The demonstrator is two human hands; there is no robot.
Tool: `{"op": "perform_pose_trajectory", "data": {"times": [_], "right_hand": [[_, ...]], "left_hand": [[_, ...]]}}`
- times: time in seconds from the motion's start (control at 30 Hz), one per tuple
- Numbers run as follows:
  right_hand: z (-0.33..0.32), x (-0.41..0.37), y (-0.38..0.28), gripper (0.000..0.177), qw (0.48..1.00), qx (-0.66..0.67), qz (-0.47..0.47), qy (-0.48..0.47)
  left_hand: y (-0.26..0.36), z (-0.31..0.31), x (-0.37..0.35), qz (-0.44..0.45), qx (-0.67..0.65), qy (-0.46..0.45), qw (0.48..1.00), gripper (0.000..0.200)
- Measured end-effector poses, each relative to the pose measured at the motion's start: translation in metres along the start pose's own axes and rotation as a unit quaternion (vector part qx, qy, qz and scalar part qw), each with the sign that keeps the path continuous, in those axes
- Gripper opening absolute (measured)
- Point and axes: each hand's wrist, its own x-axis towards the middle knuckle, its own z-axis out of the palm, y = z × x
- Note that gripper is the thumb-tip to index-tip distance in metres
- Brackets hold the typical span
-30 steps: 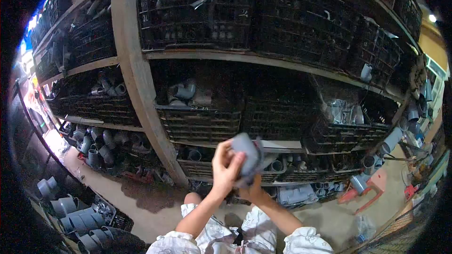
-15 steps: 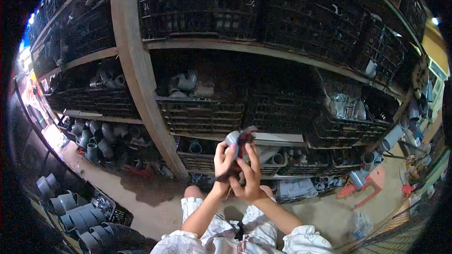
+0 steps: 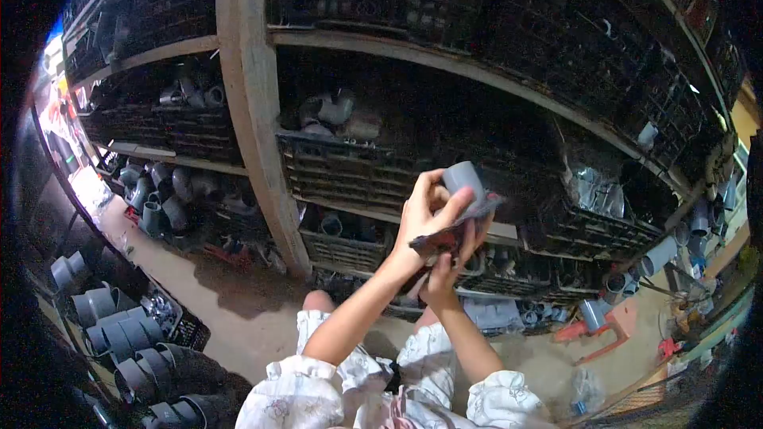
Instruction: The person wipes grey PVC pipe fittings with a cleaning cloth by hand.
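Observation:
My left hand (image 3: 425, 210) is closed around a grey plastic pipe fitting (image 3: 461, 178), its thumb lying across the side and the smooth round end pointing up. A dark cloth with reddish patches (image 3: 439, 241) is bunched around the lower part of the fitting and hangs below my left palm. From underneath, my right hand (image 3: 449, 274) grips this cloth against the fitting, its fingers partly hidden by the folds. Both hands are held up in front of the shelves, above my knees.
Wooden shelves with a thick upright post (image 3: 253, 103) hold black crates (image 3: 342, 171) of grey fittings. More grey pipe fittings (image 3: 123, 336) stand at lower left beside a black basket (image 3: 193, 332). On the floor at right is an orange-red object (image 3: 624, 330).
Both hands have moved right and up with the fitting and cloth. The fitting has turned, and more of its grey end shows. My view has shifted slightly.

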Motion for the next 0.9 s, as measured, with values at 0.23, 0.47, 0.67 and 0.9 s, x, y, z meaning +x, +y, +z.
{"op": "perform_pose_trajectory", "data": {"times": [0.23,0.47,0.67,0.9], "right_hand": [[-0.026,0.051,0.052,0.034,0.873,0.276,0.4,0.037],[-0.001,0.04,0.009,0.04,0.999,-0.002,-0.028,-0.02],[-0.02,0.068,0.071,0.03,0.868,0.413,0.266,-0.068],[0.001,0.037,0.034,0.053,0.998,0.01,-0.014,-0.058]], "left_hand": [[-0.03,0.003,-0.005,0.081,0.195,-0.008,0.977,0.048],[-0.041,0.004,0.023,0.03,0.05,0.058,0.997,0.03],[-0.037,0.004,0.011,0.094,0.185,-0.043,0.977,0.036],[-0.015,0.004,0.049,0.053,0.167,-0.033,0.984,0.037]]}}
